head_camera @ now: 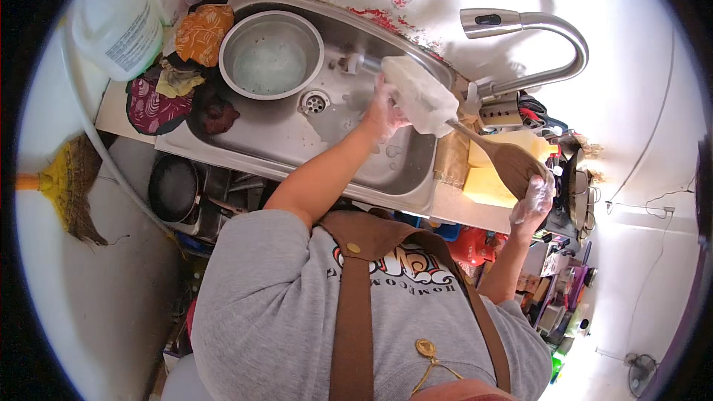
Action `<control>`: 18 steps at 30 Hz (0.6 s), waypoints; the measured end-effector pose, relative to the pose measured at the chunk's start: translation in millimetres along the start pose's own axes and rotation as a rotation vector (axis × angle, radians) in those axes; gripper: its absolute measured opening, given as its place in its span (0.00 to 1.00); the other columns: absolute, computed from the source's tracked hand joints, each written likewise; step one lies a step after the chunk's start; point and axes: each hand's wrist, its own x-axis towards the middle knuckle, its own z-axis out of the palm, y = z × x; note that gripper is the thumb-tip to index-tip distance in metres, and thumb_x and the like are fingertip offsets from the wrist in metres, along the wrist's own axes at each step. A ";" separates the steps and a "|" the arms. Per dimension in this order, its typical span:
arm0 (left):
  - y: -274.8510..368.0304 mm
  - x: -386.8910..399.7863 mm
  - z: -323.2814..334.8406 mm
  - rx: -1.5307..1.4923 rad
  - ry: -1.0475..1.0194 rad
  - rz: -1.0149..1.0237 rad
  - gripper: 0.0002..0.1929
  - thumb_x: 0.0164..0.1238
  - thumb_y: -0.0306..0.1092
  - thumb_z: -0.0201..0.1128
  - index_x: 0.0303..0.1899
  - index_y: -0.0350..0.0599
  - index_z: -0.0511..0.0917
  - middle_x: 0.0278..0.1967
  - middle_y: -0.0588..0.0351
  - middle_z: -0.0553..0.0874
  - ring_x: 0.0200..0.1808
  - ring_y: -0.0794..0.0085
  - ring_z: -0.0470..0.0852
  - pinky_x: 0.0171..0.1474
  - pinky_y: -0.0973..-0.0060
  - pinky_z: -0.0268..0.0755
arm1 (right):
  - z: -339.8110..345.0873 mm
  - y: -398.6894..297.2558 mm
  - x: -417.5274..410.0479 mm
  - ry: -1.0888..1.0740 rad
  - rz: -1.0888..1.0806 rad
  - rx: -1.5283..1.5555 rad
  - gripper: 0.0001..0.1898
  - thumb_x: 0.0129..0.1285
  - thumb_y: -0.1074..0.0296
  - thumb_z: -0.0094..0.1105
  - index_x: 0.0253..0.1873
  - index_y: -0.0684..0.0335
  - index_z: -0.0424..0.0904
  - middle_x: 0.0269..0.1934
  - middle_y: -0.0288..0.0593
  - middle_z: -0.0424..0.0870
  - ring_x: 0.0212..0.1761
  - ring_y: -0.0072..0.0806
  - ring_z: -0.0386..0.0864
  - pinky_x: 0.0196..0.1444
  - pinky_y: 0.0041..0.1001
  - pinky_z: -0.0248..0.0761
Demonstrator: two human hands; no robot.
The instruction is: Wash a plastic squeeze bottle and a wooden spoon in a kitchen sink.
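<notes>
My left hand (385,114), over the right part of the stainless steel sink (345,150), grips a soapy whitish scrubbing cloth or net (418,94). That cloth is wrapped around the handle end of a wooden spoon (515,164). Suds cover my right hand (535,203), which holds the spoon by its broad bowl end, out past the sink's right edge. The spoon slants between both hands, above the counter. A round metal basin (225,69) with cloudy water stands in the sink, left of the drain strainer (315,102).
A curved faucet (579,55) rises behind the right side. Yellow containers (490,184) and a utensil holder (500,113) stand at right. Patterned cloths (205,36), a large white jug (120,28) and a dark red rag (218,116) are at left. Below hangs a frying pan (172,188).
</notes>
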 end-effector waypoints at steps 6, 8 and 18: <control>-0.2 17.3 -26.7 -0.112 -0.016 -0.091 0.25 0.56 0.47 0.53 0.55 0.49 0.63 0.50 0.52 0.72 0.52 0.57 0.72 0.54 0.52 0.63 | -6.9 -18.6 -3.9 -0.296 -0.107 0.154 0.16 0.59 0.66 0.51 0.48 0.71 0.71 0.45 0.45 0.74 0.48 0.30 0.70 0.55 0.27 0.58; -7.2 20.2 -21.9 -0.033 0.054 -0.141 0.24 0.56 0.47 0.53 0.54 0.49 0.65 0.50 0.52 0.73 0.52 0.57 0.72 0.55 0.53 0.62 | 9.7 -18.4 -4.5 -0.286 -0.135 0.122 0.15 0.58 0.67 0.53 0.47 0.69 0.73 0.43 0.44 0.77 0.45 0.29 0.72 0.51 0.27 0.62; 10.7 10.3 -23.6 -0.182 -0.063 -0.109 0.24 0.58 0.48 0.51 0.54 0.46 0.64 0.50 0.51 0.74 0.52 0.59 0.73 0.54 0.56 0.65 | -35.2 -43.1 1.5 -0.184 -0.339 0.044 0.19 0.57 0.60 0.53 0.45 0.73 0.74 0.38 0.51 0.80 0.42 0.35 0.77 0.47 0.31 0.68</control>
